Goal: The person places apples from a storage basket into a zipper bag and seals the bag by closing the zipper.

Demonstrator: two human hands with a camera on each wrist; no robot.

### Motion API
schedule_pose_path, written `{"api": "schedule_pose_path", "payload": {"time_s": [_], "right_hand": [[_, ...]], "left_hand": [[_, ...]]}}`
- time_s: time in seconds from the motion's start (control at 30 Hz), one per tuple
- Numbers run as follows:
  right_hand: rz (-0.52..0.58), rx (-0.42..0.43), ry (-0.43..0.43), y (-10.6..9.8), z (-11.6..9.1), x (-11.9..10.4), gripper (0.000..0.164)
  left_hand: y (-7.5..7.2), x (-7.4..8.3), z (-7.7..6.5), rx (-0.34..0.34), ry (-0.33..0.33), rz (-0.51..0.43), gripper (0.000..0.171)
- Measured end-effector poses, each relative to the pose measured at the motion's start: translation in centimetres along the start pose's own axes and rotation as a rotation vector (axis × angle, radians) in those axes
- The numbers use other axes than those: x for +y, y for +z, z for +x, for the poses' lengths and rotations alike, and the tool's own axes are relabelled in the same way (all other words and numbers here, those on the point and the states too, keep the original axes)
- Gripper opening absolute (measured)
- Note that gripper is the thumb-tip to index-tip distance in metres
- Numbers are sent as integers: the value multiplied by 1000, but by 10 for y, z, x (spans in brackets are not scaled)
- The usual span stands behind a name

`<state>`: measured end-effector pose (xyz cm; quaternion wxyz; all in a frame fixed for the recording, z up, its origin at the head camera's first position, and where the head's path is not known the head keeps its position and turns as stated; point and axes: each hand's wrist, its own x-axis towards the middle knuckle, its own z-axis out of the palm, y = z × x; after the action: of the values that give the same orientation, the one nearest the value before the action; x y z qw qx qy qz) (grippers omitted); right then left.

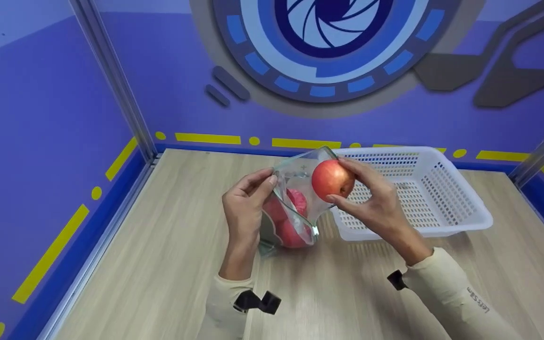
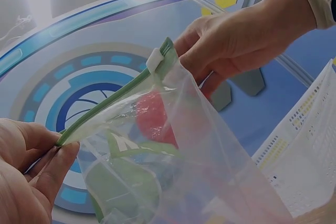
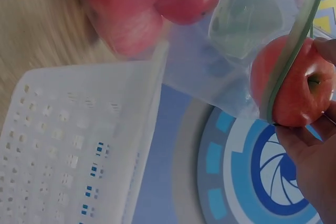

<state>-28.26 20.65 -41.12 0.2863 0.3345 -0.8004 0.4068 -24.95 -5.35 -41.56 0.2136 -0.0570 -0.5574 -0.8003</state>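
A clear zip bag point(image 1: 300, 182) with a green-edged mouth and a white slider point(image 1: 315, 231) hangs between the hands. My left hand point(image 1: 248, 200) pinches its rim at the left corner. In my right hand point(image 1: 376, 200), thumb and fingers grip a red apple point(image 1: 332, 180) at the bag's mouth. The right wrist view shows that apple point(image 3: 310, 95) partly behind the green zip edge, with the stem hollow facing out. Several red fruits point(image 1: 293, 231) lie low in the bag, seen through the plastic; the right wrist view shows these fruits point(image 3: 123, 3) blurred.
A white perforated plastic basket point(image 1: 477, 219) stands on the wooden table point(image 1: 168, 264) right of the bag, partly behind the right hand. Blue printed panels point(image 1: 173, 85) rise behind and beside the table, with a metal post point(image 1: 116, 80) at the left corner.
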Motion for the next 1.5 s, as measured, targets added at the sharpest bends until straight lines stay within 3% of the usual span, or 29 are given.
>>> {"api": "schedule_pose_path", "payload": {"time_s": [0.27,0.63,0.9,1.03,1.17,1.33,1.5], "right_hand": [[-58,-15,-24,14,3,-7,76],[-57,-68,-100,37,11,-13,75],[-146,-189,-109,43,7,-6,74],[-143,-113,-125,39,2,4,58],[-122,41,-227,34,-2,14,40],[-77,163,-323,25,0,10,40],[-20,213,-303,14,12,-3,42]], "left_hand": [[2,0,-1,15,-24,21,21],[4,5,-1,30,-40,22,20],[-1,7,1,79,21,-16,20],[-3,8,1,87,33,-29,20],[-4,8,1,86,28,-29,19],[-6,8,1,84,21,-26,19],[-7,9,1,63,7,-17,20]]}}
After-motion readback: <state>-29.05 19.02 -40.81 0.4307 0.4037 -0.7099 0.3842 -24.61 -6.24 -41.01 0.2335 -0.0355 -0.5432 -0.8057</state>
